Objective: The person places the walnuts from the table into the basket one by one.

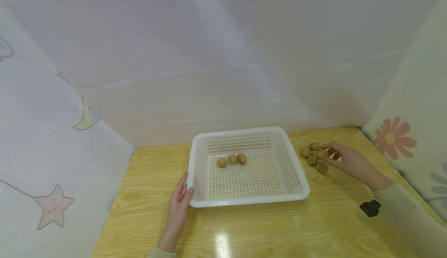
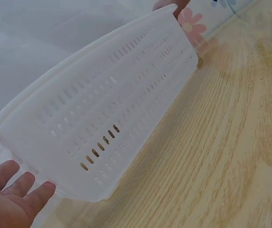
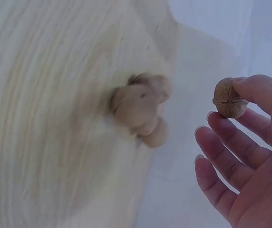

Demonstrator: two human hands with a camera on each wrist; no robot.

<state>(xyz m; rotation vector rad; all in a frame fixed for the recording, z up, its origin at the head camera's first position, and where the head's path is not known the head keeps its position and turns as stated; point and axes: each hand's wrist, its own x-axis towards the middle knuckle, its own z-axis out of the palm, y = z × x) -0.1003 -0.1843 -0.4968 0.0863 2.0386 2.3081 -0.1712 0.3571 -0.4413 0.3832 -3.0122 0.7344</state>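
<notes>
A white plastic basket with slotted walls rests on the wooden table, and three walnuts lie inside toward its back left. My left hand grips the basket's left rim, thumb on top and fingers beneath, as the left wrist view also shows at the basket's side. Between thumb and fingertips, my right hand pinches a single walnut. In the head view that right hand is over several loose walnuts on the table right of the basket; they look blurred in the right wrist view.
A small black object lies near the right sleeve. The wooden table meets a pale cloth backdrop behind the basket, with patterned cloth on both sides.
</notes>
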